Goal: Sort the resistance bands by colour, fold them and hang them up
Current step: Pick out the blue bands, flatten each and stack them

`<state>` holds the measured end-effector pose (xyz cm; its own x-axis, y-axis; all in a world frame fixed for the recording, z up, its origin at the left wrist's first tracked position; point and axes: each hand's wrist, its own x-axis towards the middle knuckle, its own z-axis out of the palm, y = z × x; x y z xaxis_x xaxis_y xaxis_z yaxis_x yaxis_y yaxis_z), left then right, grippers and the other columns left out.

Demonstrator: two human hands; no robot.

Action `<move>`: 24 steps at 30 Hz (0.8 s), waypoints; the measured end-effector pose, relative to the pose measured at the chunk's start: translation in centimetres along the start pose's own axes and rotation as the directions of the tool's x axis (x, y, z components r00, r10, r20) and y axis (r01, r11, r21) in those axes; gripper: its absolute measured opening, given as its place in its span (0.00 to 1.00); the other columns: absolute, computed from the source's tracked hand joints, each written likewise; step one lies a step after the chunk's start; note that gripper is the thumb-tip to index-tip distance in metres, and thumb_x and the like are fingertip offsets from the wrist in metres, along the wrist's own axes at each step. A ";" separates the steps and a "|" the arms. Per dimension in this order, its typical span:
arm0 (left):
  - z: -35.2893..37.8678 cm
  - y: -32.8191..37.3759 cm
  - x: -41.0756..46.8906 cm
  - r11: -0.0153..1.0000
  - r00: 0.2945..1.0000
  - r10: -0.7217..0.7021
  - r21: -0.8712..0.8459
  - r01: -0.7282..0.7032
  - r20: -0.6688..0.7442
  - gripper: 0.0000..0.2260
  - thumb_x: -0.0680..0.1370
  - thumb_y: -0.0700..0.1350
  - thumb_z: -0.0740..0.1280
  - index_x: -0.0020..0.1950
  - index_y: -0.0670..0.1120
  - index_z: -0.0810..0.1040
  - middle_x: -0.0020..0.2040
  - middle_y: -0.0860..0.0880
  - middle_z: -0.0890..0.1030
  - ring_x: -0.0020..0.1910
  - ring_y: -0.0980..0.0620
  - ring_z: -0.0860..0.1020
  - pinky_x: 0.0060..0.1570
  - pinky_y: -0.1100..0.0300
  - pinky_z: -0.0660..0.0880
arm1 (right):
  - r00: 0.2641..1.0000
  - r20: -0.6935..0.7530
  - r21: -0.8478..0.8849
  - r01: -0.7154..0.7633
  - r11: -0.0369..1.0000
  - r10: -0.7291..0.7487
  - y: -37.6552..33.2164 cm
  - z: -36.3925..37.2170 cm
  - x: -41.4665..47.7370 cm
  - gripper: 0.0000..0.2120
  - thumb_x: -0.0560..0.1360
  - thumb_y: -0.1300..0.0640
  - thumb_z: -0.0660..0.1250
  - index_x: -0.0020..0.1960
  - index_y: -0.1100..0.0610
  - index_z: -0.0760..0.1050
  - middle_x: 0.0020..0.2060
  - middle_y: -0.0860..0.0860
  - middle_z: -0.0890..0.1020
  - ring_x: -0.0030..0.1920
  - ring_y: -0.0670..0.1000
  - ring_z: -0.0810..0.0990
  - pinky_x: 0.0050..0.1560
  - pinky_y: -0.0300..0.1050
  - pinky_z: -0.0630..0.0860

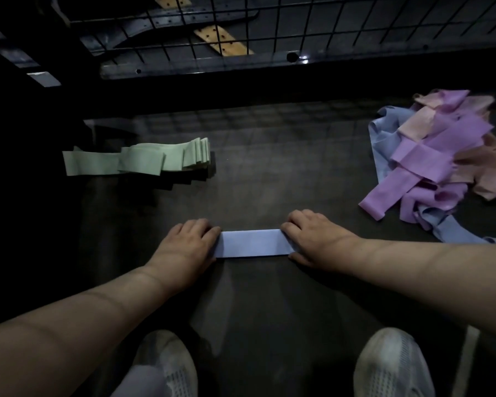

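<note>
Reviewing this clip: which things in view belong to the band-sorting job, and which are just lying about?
Job: blue band, held at its ends by the left hand and right hand; folded green bands; mixed pile of purple, pink and blue bands.
Lying about: tan perforated strips; dark perforated straps; white shoes.

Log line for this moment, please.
step: folding blue band | left hand: holds left end | right hand: holds right end | green bands: folded | mixed pile: unsorted

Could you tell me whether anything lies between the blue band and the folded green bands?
Nothing visible: only bare floor separates the blue band from the green bands; the unsorted pile lies to the right.
</note>
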<state>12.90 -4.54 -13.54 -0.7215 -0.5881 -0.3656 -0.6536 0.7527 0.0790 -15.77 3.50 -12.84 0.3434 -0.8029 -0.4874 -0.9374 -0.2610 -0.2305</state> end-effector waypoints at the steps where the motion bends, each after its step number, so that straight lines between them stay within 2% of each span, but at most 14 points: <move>1: 0.0 -0.1 0.1 1.000 1.000 0.000 0.001 0.000 0.001 0.27 0.66 0.53 0.77 0.61 0.43 0.80 0.51 0.43 0.79 0.46 0.41 0.80 0.44 0.52 0.77 | 1.000 -0.004 0.007 -0.002 1.000 0.002 0.0 0.0 -0.1 0.27 0.77 0.43 0.63 0.70 0.56 0.66 0.64 0.55 0.68 0.62 0.56 0.69 0.63 0.51 0.70; 3: 0.2 -0.1 0.0 1.000 1.000 0.004 0.018 -0.004 -0.017 0.26 0.68 0.55 0.72 0.61 0.43 0.80 0.51 0.43 0.79 0.46 0.42 0.80 0.44 0.52 0.77 | 1.000 -0.007 0.022 -0.013 1.000 0.013 0.0 0.2 -0.4 0.29 0.78 0.43 0.62 0.74 0.56 0.63 0.66 0.55 0.66 0.64 0.56 0.68 0.65 0.51 0.68; 5: 0.2 0.1 -0.2 1.000 1.000 -0.001 0.025 0.002 -0.024 0.26 0.71 0.57 0.61 0.62 0.43 0.79 0.52 0.43 0.79 0.46 0.42 0.80 0.45 0.53 0.77 | 1.000 -0.018 0.029 -0.022 0.999 0.022 0.1 0.7 -0.7 0.32 0.79 0.43 0.61 0.77 0.57 0.59 0.68 0.56 0.64 0.67 0.57 0.65 0.69 0.51 0.65; 7: 0.1 0.3 -0.3 1.000 1.000 -0.011 0.022 0.011 -0.015 0.27 0.71 0.56 0.57 0.63 0.42 0.79 0.53 0.43 0.79 0.47 0.42 0.79 0.45 0.53 0.77 | 0.999 -0.018 0.033 -0.028 0.999 0.029 0.2 1.1 -0.7 0.33 0.80 0.43 0.59 0.78 0.58 0.56 0.71 0.57 0.63 0.70 0.58 0.63 0.72 0.51 0.62; 10: 0.0 0.5 -0.4 0.999 1.000 -0.023 0.034 0.023 0.002 0.27 0.71 0.55 0.58 0.63 0.42 0.79 0.53 0.42 0.79 0.48 0.41 0.80 0.46 0.52 0.77 | 0.998 -0.057 0.039 -0.037 0.999 0.040 0.4 1.8 -1.2 0.33 0.80 0.44 0.61 0.78 0.58 0.57 0.71 0.58 0.64 0.72 0.60 0.63 0.72 0.53 0.61; 12: -0.1 0.5 -0.4 0.999 1.000 -0.017 0.036 0.017 -0.006 0.28 0.70 0.56 0.64 0.64 0.41 0.79 0.54 0.42 0.78 0.50 0.40 0.80 0.48 0.51 0.77 | 0.991 -0.106 0.062 -0.074 0.995 0.081 0.8 2.2 -2.4 0.32 0.78 0.43 0.62 0.77 0.57 0.61 0.70 0.59 0.66 0.71 0.60 0.64 0.71 0.56 0.61; 13: -0.1 0.6 -0.5 0.999 1.000 -0.013 0.032 0.014 -0.008 0.29 0.68 0.57 0.67 0.64 0.41 0.78 0.56 0.41 0.78 0.52 0.40 0.79 0.50 0.50 0.76 | 0.985 -0.117 0.099 -0.115 0.989 0.126 1.1 2.3 -3.2 0.32 0.77 0.42 0.60 0.76 0.55 0.62 0.70 0.58 0.65 0.72 0.60 0.63 0.71 0.56 0.60; 15: -0.2 0.8 -0.6 1.000 1.000 -0.013 0.023 0.013 -0.026 0.30 0.68 0.59 0.65 0.65 0.42 0.77 0.58 0.41 0.77 0.54 0.40 0.78 0.54 0.49 0.74 | 0.955 -0.142 0.206 -0.228 0.952 0.260 2.0 2.9 -5.2 0.28 0.76 0.42 0.58 0.73 0.53 0.67 0.70 0.58 0.65 0.72 0.59 0.62 0.71 0.56 0.60; 17: -0.3 1.2 -0.6 1.000 0.999 -0.016 0.009 0.016 -0.050 0.29 0.70 0.59 0.61 0.64 0.42 0.78 0.58 0.41 0.76 0.55 0.40 0.77 0.57 0.50 0.69 | 0.862 -0.209 0.338 -0.379 0.861 0.462 3.5 3.6 -7.3 0.22 0.76 0.46 0.62 0.67 0.54 0.73 0.70 0.59 0.65 0.71 0.60 0.65 0.69 0.57 0.62; 19: -0.4 1.7 -0.4 1.000 0.998 -0.010 -0.006 0.010 -0.059 0.28 0.72 0.59 0.59 0.63 0.41 0.79 0.58 0.41 0.77 0.55 0.40 0.77 0.58 0.50 0.65 | 0.683 -0.268 0.463 -0.527 0.712 0.680 5.2 4.3 -9.5 0.15 0.75 0.55 0.69 0.61 0.55 0.76 0.68 0.59 0.65 0.68 0.62 0.66 0.68 0.59 0.63; 20: -0.4 1.9 -0.3 1.000 0.998 -0.007 -0.017 0.006 -0.065 0.27 0.73 0.59 0.59 0.63 0.41 0.79 0.58 0.41 0.77 0.55 0.39 0.77 0.59 0.50 0.65 | 0.577 -0.255 0.512 -0.600 0.615 0.776 6.2 4.6 -10.6 0.15 0.74 0.58 0.69 0.61 0.55 0.76 0.68 0.59 0.64 0.68 0.62 0.65 0.69 0.59 0.62; 22: -0.7 2.5 0.1 0.999 0.997 0.007 -0.046 -0.011 -0.079 0.26 0.75 0.59 0.57 0.62 0.42 0.79 0.59 0.41 0.77 0.55 0.40 0.78 0.59 0.50 0.65 | 0.362 -0.177 0.581 -0.712 0.394 0.915 8.0 4.9 -12.6 0.20 0.74 0.59 0.69 0.65 0.56 0.72 0.68 0.59 0.63 0.68 0.63 0.64 0.69 0.59 0.61; 23: -0.9 2.9 0.4 0.998 0.996 0.017 -0.059 -0.022 -0.089 0.26 0.77 0.59 0.56 0.63 0.42 0.78 0.59 0.41 0.76 0.55 0.40 0.77 0.59 0.50 0.65 | 0.292 -0.118 0.591 -0.747 0.303 0.949 8.9 5.0 -13.4 0.24 0.74 0.57 0.69 0.69 0.56 0.68 0.70 0.59 0.62 0.69 0.63 0.63 0.70 0.59 0.61; 24: -1.1 3.4 0.7 0.997 0.994 0.027 -0.068 -0.035 -0.102 0.26 0.77 0.59 0.55 0.62 0.43 0.78 0.59 0.42 0.76 0.55 0.41 0.76 0.59 0.51 0.65 | 0.267 -0.058 0.581 -0.775 0.250 0.962 9.7 5.2 -14.0 0.29 0.75 0.55 0.69 0.73 0.56 0.64 0.72 0.59 0.61 0.70 0.64 0.62 0.70 0.59 0.61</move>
<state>9.97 -2.74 -12.47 -0.7587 -0.5943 -0.2668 -0.6424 0.7506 0.1549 -29.37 14.99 -12.61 -0.8134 -0.4963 -0.3034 -0.4664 0.8682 -0.1696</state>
